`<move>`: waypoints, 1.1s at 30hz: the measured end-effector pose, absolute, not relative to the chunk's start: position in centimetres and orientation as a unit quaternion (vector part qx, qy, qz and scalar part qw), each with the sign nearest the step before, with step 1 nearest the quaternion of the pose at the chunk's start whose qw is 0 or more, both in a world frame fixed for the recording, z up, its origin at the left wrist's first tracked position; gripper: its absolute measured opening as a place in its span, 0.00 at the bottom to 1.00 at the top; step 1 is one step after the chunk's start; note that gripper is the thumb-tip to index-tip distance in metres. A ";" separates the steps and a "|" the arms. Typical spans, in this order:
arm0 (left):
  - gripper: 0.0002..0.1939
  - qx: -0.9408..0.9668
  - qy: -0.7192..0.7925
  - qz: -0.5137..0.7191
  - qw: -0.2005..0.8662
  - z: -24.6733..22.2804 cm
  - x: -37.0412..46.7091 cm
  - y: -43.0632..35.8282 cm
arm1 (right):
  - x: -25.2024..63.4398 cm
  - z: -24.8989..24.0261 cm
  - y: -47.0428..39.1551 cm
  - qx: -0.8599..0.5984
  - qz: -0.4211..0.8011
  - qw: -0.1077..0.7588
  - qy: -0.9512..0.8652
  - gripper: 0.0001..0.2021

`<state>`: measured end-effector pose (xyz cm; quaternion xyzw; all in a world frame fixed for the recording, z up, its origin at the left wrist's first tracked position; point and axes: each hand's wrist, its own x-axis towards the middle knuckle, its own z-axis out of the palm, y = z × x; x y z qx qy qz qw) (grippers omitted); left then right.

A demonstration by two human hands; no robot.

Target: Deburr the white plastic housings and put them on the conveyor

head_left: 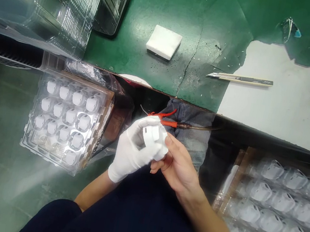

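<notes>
My left hand [132,147], in a white glove, is wrapped round a small white plastic part [151,134] in front of my body. The part has a small dark slot on its face. My bare right hand [179,163] pinches at the right side of the same spot, its thumb and index finger pressed against white material; whether that is the part or a glove fingertip cannot be made out. Just behind the hands, a red air gun [168,123] with a hose lies across denim cloth.
At left, a clear tray [28,127] holds several white parts; another tray [231,206] of them is at lower right. On the green table [166,8] are a white block [164,42], a cutter knife [246,80], a phone [113,5] and stacked clear trays [70,0].
</notes>
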<state>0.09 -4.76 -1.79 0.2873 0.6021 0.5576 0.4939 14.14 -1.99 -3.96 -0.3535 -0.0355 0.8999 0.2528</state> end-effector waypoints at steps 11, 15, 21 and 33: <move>0.16 0.211 0.585 0.566 0.540 -2.2 0.1 -5.0 | 14.1 -4.1 -1.9 -0.371 0.893 0.252 -0.036 0.27; 0.17 0.210 0.596 0.560 0.536 -1.5 0.3 -5.0 | 14.1 -3.7 -1.9 -0.372 0.894 0.246 -0.037 0.28; 0.16 0.239 0.594 0.549 0.537 -1.9 -0.3 -4.8 | 14.0 -4.5 -1.7 -0.360 0.895 0.257 -0.052 0.26; 0.15 0.568 0.535 0.262 0.568 -4.9 3.5 -3.3 | 19.8 -9.6 -4.0 -0.419 0.799 0.414 -0.124 0.35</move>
